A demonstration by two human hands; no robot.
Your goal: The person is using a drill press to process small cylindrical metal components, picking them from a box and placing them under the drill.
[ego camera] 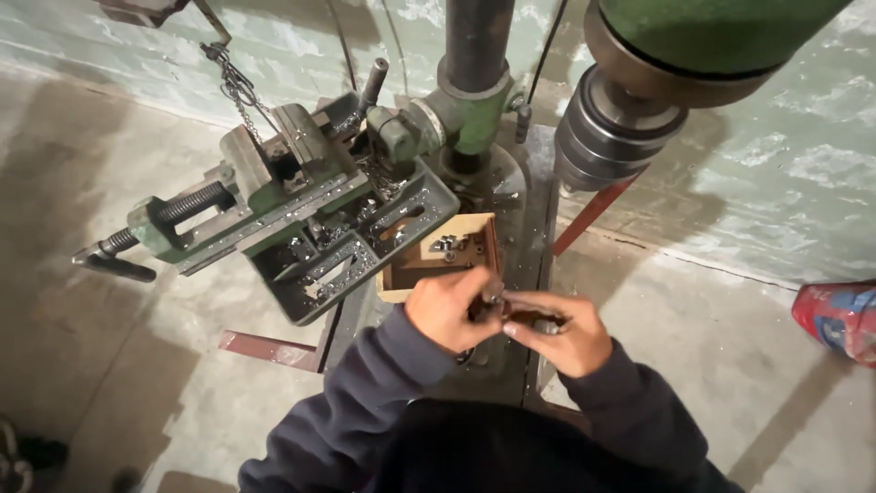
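A green cast-iron drill press point(639, 82) looms above a chip-strewn vise point(274, 183). Below sits a shallow wooden box point(438, 260). The left hand point(447, 310) and right hand point(557, 333) together pinch a small dark metal part point(495, 297) just before the box.

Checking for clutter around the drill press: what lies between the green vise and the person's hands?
In the head view, a small open wooden box holding a few dark metal bits lies between the vise and the hands.
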